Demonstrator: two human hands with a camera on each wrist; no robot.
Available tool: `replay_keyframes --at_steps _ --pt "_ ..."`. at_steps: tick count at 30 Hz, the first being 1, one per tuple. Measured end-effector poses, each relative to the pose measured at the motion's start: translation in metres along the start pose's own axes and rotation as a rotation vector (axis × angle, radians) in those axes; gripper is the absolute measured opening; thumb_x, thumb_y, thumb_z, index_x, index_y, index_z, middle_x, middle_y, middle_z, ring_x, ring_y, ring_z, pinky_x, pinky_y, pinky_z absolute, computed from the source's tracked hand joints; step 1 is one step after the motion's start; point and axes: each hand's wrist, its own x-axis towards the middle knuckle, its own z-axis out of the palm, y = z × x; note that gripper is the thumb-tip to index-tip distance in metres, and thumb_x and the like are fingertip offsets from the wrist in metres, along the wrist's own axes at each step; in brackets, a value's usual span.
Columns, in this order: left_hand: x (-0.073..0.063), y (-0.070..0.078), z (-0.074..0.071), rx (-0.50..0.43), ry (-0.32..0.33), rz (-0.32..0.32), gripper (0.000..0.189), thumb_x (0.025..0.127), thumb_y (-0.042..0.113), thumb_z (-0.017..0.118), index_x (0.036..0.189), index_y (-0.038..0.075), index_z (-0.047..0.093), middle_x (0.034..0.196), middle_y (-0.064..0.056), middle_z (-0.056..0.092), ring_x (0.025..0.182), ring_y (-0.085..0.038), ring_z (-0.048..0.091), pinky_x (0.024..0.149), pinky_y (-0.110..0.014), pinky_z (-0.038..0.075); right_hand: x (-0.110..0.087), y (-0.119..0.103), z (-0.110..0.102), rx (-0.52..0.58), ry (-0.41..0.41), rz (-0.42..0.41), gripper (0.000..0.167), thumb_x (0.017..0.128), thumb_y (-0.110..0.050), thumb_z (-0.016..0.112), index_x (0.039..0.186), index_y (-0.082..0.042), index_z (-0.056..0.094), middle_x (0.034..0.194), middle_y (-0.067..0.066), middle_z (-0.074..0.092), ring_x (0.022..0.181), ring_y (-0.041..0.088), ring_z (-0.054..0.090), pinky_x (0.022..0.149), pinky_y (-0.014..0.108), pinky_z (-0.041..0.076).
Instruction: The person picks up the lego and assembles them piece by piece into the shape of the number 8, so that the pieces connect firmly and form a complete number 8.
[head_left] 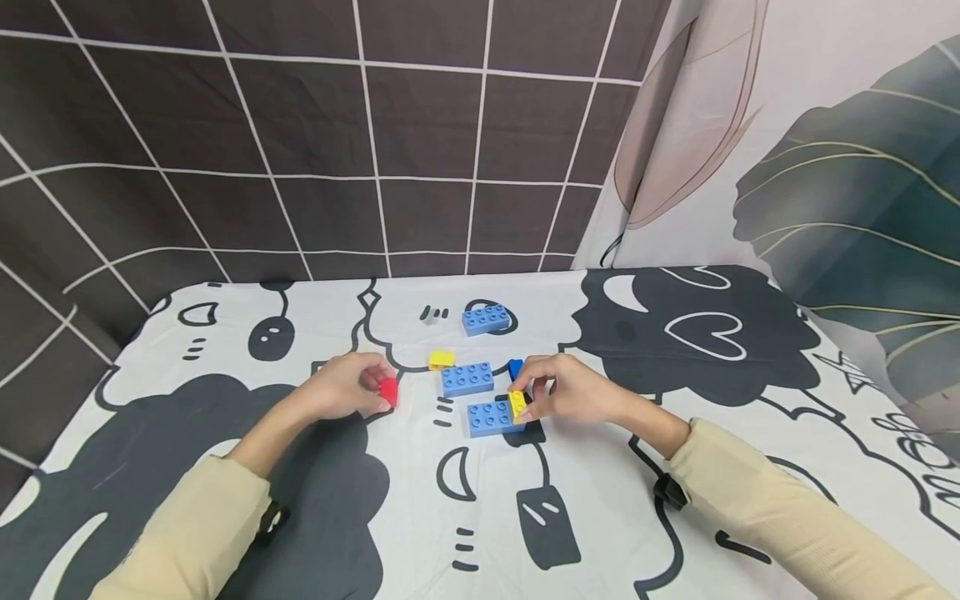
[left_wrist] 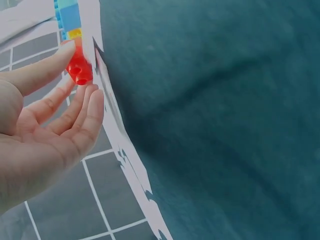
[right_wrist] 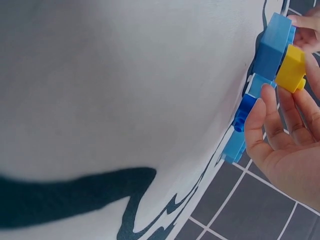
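My left hand [head_left: 345, 386] pinches a small red brick [head_left: 387, 391] between thumb and fingers, low over the cloth; its studs show in the left wrist view. With my right hand [head_left: 566, 388] I hold a small yellow brick [head_left: 517, 405] against the right end of the nearest light blue brick [head_left: 491, 418], on its studded side. Whether the two are locked together I cannot tell. Just behind the right fingers a small dark blue brick [head_left: 515, 368] is partly hidden. A second light blue brick [head_left: 467, 379] lies behind the nearest one.
Another light blue brick [head_left: 486, 319] lies farther back on the table. A second small yellow brick [head_left: 442, 359] sits left of the middle. Black-and-white patterned cloth [head_left: 420, 517] covers the table. A dark gridded sheet [head_left: 420, 125] hangs along the far edge.
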Motion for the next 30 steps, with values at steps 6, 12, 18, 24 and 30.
replay_keyframes --at_steps 6,12,18,24,30 --pt "-0.001 0.010 0.003 0.011 0.021 0.046 0.028 0.076 0.008 0.072 0.101 0.004 0.062 0.092 -0.008 0.062 0.087 -0.025 0.059 0.071 -0.039 0.049 0.000 -0.001 0.000 -0.004 0.003 -0.001 0.027 0.069 0.001 0.076 0.095 -0.001 0.068 0.088 0.002 0.062 0.068 0.013 0.052 0.062 0.026 0.045" --pt "-0.001 0.024 0.010 -0.037 0.014 0.095 0.031 0.074 0.006 0.074 0.102 0.002 0.062 0.092 -0.008 0.060 0.083 -0.022 0.058 0.067 -0.032 0.049 0.000 -0.001 0.000 0.001 0.004 0.000 0.027 0.069 0.001 0.076 0.095 -0.001 0.068 0.088 0.001 0.062 0.068 0.013 0.052 0.062 0.025 0.045" --pt "-0.003 0.035 0.018 -0.069 0.013 0.186 0.031 0.074 0.003 0.073 0.104 0.000 0.063 0.095 -0.009 0.056 0.083 -0.022 0.058 0.070 -0.031 0.050 0.000 0.000 0.000 0.011 0.007 -0.007 0.027 0.069 0.001 0.076 0.094 0.000 0.068 0.088 0.002 0.062 0.068 0.014 0.053 0.062 0.025 0.045" --pt "-0.001 0.045 0.027 -0.073 0.014 0.219 0.031 0.074 0.004 0.073 0.104 -0.001 0.063 0.094 -0.008 0.059 0.081 -0.020 0.058 0.071 -0.029 0.051 0.000 0.000 0.000 0.018 0.009 -0.007 0.026 0.068 0.001 0.076 0.093 -0.001 0.068 0.087 0.002 0.062 0.067 0.014 0.053 0.061 0.025 0.045" --pt "0.003 0.054 0.035 -0.119 0.011 0.147 0.033 0.074 0.005 0.074 0.104 -0.001 0.061 0.090 -0.005 0.061 0.080 -0.017 0.057 0.071 -0.028 0.050 0.000 0.001 0.000 0.017 0.006 -0.001 0.027 0.068 0.001 0.076 0.094 -0.001 0.068 0.087 0.002 0.062 0.068 0.014 0.053 0.061 0.025 0.045"
